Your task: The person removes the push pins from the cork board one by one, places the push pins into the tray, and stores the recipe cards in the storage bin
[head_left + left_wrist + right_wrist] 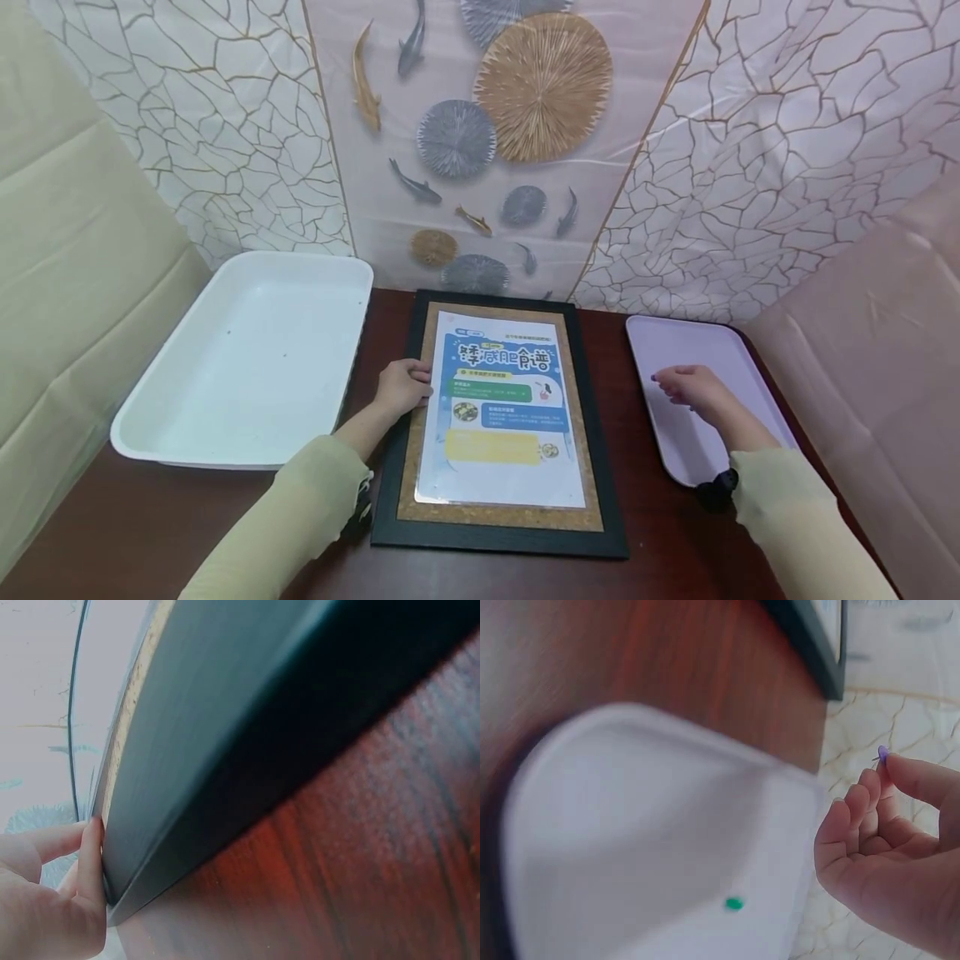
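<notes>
On a black-framed cork board [498,535] lies a glossy printed sheet [495,487] with blue, green and yellow panels. My left hand [403,387] reaches over the frame's left side and touches the sheet's left edge; in the left wrist view its thumb tip and fingertip [91,834] come together beside the cork strip. My right hand [697,392] pinches a purple thumbtack [883,754] between thumb and index finger, its point facing away from the palm. That hand is above the lilac tray [708,342], where a green thumbtack [734,903] lies.
A large white tray [247,375] stands left of the board, partly behind the left forearm. Dark red-brown wood forms the tabletop [675,533]. A patterned backdrop [457,208] rises behind, and beige padded panels [862,358] flank both sides.
</notes>
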The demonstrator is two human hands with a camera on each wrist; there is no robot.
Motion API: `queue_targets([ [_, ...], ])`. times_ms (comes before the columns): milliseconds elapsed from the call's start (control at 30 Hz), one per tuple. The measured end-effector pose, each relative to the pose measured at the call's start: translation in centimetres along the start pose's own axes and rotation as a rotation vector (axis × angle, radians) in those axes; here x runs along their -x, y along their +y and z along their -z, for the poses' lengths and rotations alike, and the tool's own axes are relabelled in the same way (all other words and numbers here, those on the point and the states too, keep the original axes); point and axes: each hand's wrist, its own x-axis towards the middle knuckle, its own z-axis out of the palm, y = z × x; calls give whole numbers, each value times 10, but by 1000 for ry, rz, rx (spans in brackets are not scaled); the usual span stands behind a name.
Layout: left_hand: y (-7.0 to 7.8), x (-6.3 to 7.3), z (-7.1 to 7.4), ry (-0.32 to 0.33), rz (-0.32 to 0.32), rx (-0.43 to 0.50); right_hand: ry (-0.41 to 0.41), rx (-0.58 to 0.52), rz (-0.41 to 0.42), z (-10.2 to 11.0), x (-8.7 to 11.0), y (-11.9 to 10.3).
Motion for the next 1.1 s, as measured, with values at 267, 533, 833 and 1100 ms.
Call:
queue_targets([
  [267, 1, 1, 0, 5, 6, 0, 51, -32, 7, 10, 5, 40],
  [533, 0, 0, -1, 8, 8, -5, 68, 10, -84, 19, 13, 65],
  [833, 0, -2, -2, 9, 13, 1, 53, 38, -143, 21, 12, 79],
  [1100, 0, 1, -2, -1, 2, -8, 30, 48, -124, 20, 14, 84],
])
